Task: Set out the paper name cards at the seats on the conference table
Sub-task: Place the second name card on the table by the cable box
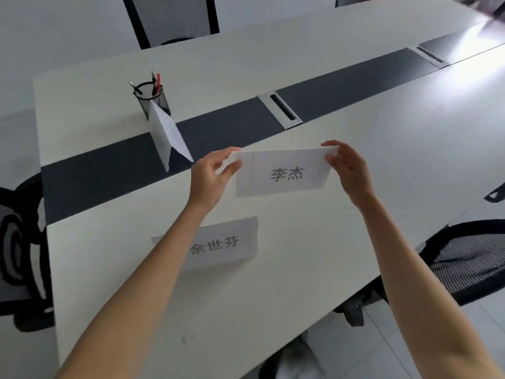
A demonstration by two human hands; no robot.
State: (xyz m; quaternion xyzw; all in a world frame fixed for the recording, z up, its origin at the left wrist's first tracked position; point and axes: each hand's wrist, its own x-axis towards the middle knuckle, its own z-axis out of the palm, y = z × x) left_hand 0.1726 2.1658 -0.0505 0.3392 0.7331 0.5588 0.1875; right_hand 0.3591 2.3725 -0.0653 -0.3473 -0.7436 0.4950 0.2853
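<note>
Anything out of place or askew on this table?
One thing: the folded name card on the dark centre strip stands end-on beside the pen holder, facing no seat. The card near the table's edge stands squarely; both hands hold another.

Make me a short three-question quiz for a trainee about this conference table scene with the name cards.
1. True or false: both hands hold the 李杰 card.
2. Which stands beside the mesh pen holder: A) folded white card, B) cup?
3. Where is the 余世芳 card?

Key: 1 true, left hand and right hand pinch its ends. 2 A. 3 Standing on the white table, under the left forearm.
</note>
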